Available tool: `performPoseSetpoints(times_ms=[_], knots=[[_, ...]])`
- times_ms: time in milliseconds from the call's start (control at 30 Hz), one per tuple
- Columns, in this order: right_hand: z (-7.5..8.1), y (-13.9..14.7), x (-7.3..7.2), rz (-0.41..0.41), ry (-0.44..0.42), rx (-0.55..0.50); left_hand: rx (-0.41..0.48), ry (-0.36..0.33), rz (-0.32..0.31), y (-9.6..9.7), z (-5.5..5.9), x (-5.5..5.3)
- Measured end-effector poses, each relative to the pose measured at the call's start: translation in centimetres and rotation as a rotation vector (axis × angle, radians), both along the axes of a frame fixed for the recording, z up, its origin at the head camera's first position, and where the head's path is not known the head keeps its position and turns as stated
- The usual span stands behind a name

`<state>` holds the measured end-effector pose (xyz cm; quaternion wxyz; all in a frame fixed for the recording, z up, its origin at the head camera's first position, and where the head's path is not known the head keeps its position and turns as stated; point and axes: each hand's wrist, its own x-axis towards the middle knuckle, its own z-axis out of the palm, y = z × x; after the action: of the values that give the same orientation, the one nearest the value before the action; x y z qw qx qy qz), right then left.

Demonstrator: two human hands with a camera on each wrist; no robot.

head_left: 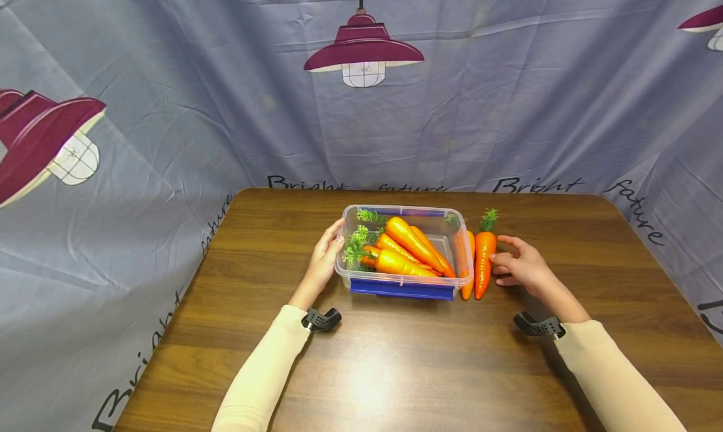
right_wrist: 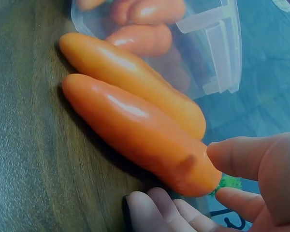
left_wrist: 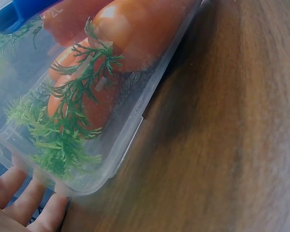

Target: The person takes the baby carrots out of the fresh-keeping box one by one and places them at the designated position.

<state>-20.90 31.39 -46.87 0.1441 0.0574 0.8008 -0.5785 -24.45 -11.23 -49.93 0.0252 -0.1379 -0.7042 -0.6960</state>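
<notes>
In the head view a clear plastic box [head_left: 403,280] with blue clips holds several orange toy carrots [head_left: 403,262] with green tops. My left hand [head_left: 324,256] rests its fingers against the box's left end; in the left wrist view those fingers [left_wrist: 26,198] touch the outer wall by a corner. Two carrots lie on the table outside the box's right end. My right hand [head_left: 525,265] is at the outer carrot [head_left: 484,262], its fingers spread around the leafy end. In the right wrist view the thumb [right_wrist: 237,154] touches that carrot, or nearly so. The inner carrot [right_wrist: 135,84] lies alongside.
The wooden table [head_left: 418,356] runs to a grey-blue curtain [head_left: 254,93] printed with red lamps and lettering. Both wrists carry a black strap mount [head_left: 322,320].
</notes>
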Motion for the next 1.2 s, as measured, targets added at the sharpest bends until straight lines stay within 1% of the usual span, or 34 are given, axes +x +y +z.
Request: performPoseSetpoints(times_ms=[300,400,533,633,733,900,1000,1067,1200], knots=[[0.4,0.0,0.3,-0.016,-0.005,0.013,0.002,0.005,-0.001,0.0,0.0,0.0],[0.5,0.1,0.3,-0.019,-0.005,0.032,0.007,0.010,-0.007,0.0,0.0,0.0],[1.1,0.4,0.1,-0.024,0.013,0.057,0.006,0.009,-0.006,0.1,0.0,0.0],[2.1,0.4,-0.1,-0.020,0.049,0.070,0.004,0.009,-0.003,0.0,0.0,-0.1],[3.4,0.1,-0.4,-0.012,0.102,0.079,0.009,0.009,0.000,0.0,0.0,-0.1],[5.5,-1.2,-1.0,0.008,0.161,0.050,0.006,0.004,0.006,0.0,0.0,-0.1],[6.5,-2.4,-1.4,0.039,0.197,0.054,0.007,-0.006,0.003,0.1,0.0,-0.1],[7.0,-3.3,-1.7,0.062,0.224,0.077,0.009,-0.011,0.001,0.1,0.0,-0.1],[8.0,-5.3,-2.0,0.116,0.249,0.120,0.013,-0.010,-0.001,0.0,-0.1,-0.2]])
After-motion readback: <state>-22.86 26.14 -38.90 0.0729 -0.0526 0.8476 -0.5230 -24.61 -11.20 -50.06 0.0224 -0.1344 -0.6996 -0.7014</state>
